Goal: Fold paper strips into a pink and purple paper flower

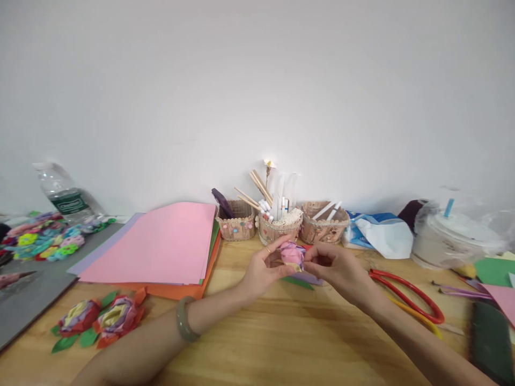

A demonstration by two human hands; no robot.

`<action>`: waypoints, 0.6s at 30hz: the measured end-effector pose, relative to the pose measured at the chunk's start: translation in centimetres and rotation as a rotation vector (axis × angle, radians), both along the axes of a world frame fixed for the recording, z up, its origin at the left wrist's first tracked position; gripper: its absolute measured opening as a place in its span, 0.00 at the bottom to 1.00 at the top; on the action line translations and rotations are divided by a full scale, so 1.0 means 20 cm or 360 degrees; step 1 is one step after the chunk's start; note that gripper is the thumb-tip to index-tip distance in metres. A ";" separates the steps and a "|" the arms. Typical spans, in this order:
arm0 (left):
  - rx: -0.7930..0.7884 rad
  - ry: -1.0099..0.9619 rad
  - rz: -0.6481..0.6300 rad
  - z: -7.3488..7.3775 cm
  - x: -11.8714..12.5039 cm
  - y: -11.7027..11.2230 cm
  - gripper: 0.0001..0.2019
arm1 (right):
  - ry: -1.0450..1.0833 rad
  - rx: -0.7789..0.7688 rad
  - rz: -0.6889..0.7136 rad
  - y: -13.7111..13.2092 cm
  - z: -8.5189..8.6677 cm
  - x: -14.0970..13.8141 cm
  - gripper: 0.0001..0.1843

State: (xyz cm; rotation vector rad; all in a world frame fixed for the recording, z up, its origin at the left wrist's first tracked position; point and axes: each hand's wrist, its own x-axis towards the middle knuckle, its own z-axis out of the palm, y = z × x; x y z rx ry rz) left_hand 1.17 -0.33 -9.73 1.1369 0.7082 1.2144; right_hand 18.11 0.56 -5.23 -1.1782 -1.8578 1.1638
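Observation:
A small folded paper flower (292, 254), pink and purple with a bit of pale yellow below, is held up between my two hands above the wooden table (257, 338). The fingers and thumb of my left hand (263, 268) close around its left side. My right hand (336, 268) pinches its right edge between thumb and fingertips. Beneath the hands, partly covered, lie a green paper piece (298, 282) and a purple paper piece (309, 277). Two finished-looking paper flowers (118, 316) with red outer petals and green leaves rest at the left front.
Colored paper sheets (156, 246) are stacked at left, beside a grey board (36, 292) and a plastic bottle (66, 195). Decorated baskets (279, 229) with sticks and pens line the wall. Red-handled scissors or pliers (414, 295), a lidded cup (450, 236) and a dark phone-like object (488, 338) lie right.

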 end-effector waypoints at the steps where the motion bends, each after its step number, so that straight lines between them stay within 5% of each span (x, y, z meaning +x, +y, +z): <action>1: 0.0005 0.0007 -0.0002 0.00 0.00 0.00 0.34 | -0.0024 0.0048 0.0009 0.00 0.00 0.00 0.09; 6: 0.0014 0.0006 0.0024 -0.01 0.00 0.01 0.34 | -0.0164 0.0387 0.0071 0.01 -0.01 0.02 0.11; 18: -0.0046 -0.0016 -0.0028 0.01 0.01 -0.01 0.35 | -0.0217 0.0292 -0.0010 0.02 -0.01 0.02 0.07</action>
